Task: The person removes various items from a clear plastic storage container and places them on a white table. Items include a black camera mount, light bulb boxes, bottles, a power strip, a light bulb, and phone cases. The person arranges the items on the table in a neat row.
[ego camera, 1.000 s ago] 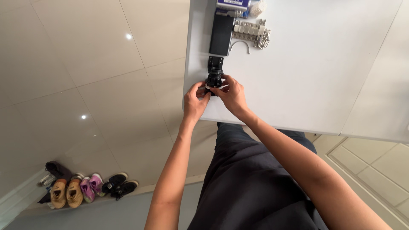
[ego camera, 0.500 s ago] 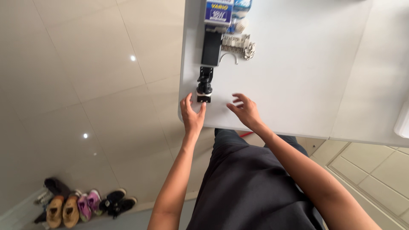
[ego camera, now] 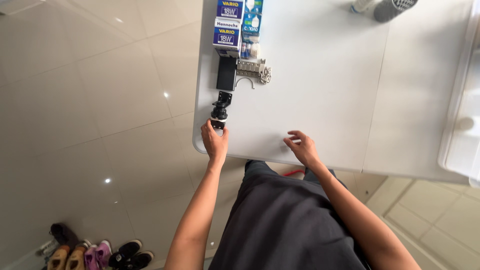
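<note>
A small black lamp-holder-like fitting [ego camera: 218,111] with a bracket stands near the left edge of the white table [ego camera: 320,90]. My left hand [ego camera: 213,140] rests at the table's near edge, its fingertips touching the base of the fitting. My right hand [ego camera: 302,148] lies to the right on the table near its front edge, fingers spread, holding nothing.
Beyond the fitting lie a black flat block [ego camera: 226,73], a white terminal strip with metal clips [ego camera: 254,69] and blue-and-white boxes [ego camera: 228,27]. A grey mesh cup [ego camera: 395,8] stands far right. A white tray [ego camera: 462,115] sits at the right. Shoes [ego camera: 95,252] line the floor.
My right hand has let go of the black fitting and moved right onto the table. My left hand has loosened to a touch. The view has pulled back.
</note>
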